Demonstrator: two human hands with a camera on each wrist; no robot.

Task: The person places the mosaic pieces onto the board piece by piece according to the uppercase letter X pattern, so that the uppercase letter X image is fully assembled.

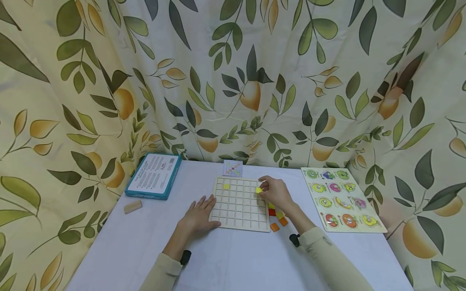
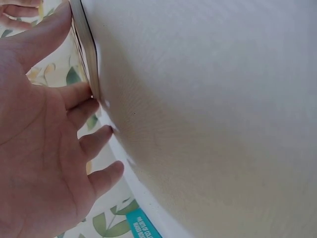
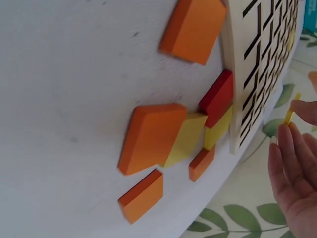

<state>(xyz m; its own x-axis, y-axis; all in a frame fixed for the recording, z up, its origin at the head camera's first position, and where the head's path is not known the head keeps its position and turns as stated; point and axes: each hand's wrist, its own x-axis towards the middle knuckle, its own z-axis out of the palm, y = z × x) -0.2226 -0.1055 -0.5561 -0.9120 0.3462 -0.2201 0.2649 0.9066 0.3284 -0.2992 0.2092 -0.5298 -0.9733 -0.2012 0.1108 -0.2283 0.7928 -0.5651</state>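
A pale wooden grid board (image 1: 240,206) lies flat on the white table. One yellow square tile (image 1: 226,186) sits in a cell near its upper left. My left hand (image 1: 198,216) rests at the board's left edge, fingers spread, with thumb and fingertips touching the edge in the left wrist view. Over the board's upper right, my right hand (image 1: 275,192) pinches another yellow tile (image 3: 292,110) between thumb and fingertips. Beside the board's right edge lie loose orange tiles (image 3: 152,136), a red tile (image 3: 216,99) and yellow tiles (image 3: 184,139).
A small patterned card (image 1: 233,168) lies behind the board. At the back left is a teal and white box (image 1: 153,176), with a small wooden block (image 1: 132,207) in front of it. A fruit picture board (image 1: 344,200) lies on the right. A leaf-print curtain (image 1: 233,81) hangs behind the table.
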